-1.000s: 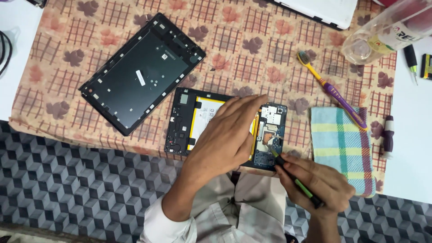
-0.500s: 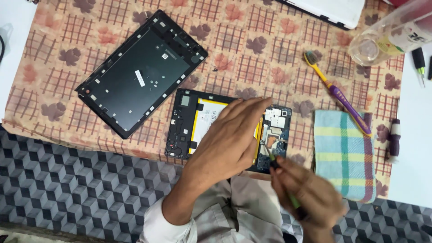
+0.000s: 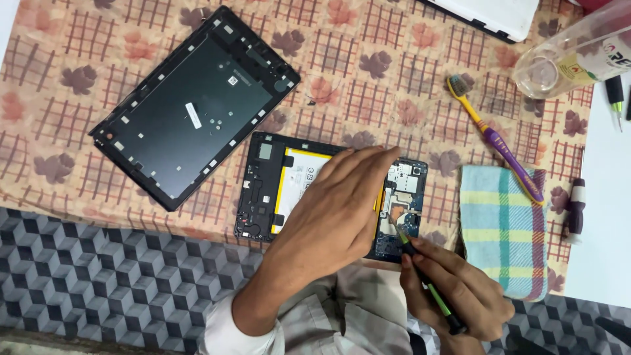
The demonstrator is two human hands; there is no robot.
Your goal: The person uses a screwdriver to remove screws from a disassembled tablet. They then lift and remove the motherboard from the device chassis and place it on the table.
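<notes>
An opened tablet (image 3: 263,190) lies face down on the patterned cloth, its yellow-edged battery and blue circuit board exposed. My left hand (image 3: 332,210) rests flat on its middle, pressing it down. My right hand (image 3: 457,289) grips a thin green-handled screwdriver (image 3: 427,283) like a pen, its tip touching the circuit board (image 3: 404,197) at the tablet's right end. The removed black back cover (image 3: 190,105) lies inside-up to the upper left.
A purple and yellow toothbrush (image 3: 493,138) lies across a checked cloth (image 3: 503,230) on the right. A clear plastic bottle (image 3: 572,56) lies at the top right, with small screwdrivers (image 3: 577,210) beside it on the white surface. A white device (image 3: 486,14) sits at the top edge.
My right hand has shifted slightly, keeping the screwdriver tip on the circuit board. My left hand stays on the tablet. The view has drifted a little.
</notes>
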